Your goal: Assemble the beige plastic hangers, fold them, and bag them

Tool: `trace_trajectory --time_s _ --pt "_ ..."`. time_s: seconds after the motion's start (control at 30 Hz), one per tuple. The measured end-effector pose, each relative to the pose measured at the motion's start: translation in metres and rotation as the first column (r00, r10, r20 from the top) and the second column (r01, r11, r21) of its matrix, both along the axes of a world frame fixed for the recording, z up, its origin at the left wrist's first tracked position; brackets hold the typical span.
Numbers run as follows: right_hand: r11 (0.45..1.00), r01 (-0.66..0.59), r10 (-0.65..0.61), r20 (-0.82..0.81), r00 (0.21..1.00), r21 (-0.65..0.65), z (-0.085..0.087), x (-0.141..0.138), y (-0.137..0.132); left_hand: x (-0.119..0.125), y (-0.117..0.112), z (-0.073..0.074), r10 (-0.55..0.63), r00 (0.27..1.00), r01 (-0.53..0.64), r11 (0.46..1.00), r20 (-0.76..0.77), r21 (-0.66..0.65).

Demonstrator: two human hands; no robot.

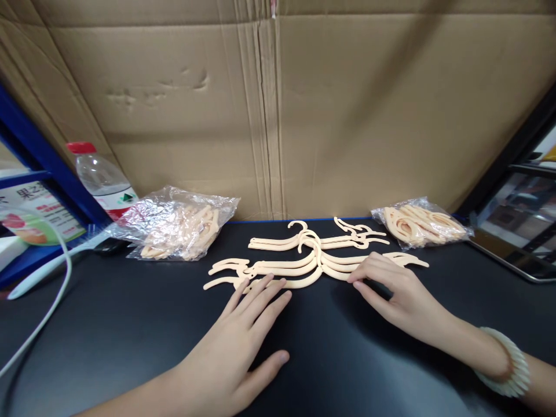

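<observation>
Several cream plastic hangers (304,267) lie stacked on the black table (108,330), with another small group of hangers (321,238) just behind them. My left hand (243,341) lies flat and open, fingertips touching the left arm of the front stack. My right hand (393,292) rests with fingers stretched out on the stack's right arm. A pale beaded bracelet (506,362) circles my right wrist.
A clear bag of hangers (178,229) lies at the back left, another bag of hangers (423,226) at the back right. A water bottle (102,176) with a red cap stands far left by a blue frame. A white cable (52,289) curves at left. Cardboard (278,110) walls the back; a tablet (516,231) lies right.
</observation>
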State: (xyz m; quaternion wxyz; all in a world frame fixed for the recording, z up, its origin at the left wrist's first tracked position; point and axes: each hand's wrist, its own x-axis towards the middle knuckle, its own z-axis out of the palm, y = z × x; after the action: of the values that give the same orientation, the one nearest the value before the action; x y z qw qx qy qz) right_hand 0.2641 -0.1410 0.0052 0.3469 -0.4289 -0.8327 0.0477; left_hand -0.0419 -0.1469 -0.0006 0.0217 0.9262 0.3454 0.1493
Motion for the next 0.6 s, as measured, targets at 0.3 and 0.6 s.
trace_trajectory --time_s 0.3,0.6 --pt "1.0 0.008 -0.008 -0.011 1.0 0.014 0.0013 -0.0009 -0.0008 0.0 0.0001 -0.0006 -0.003 1.0 0.003 1.0 0.013 0.005" --pt "0.999 0.022 -0.022 -0.005 1.0 0.03 0.0001 -0.0002 -0.0003 0.0 0.0003 -0.0001 0.0 1.0 0.0 1.0 0.007 0.001"
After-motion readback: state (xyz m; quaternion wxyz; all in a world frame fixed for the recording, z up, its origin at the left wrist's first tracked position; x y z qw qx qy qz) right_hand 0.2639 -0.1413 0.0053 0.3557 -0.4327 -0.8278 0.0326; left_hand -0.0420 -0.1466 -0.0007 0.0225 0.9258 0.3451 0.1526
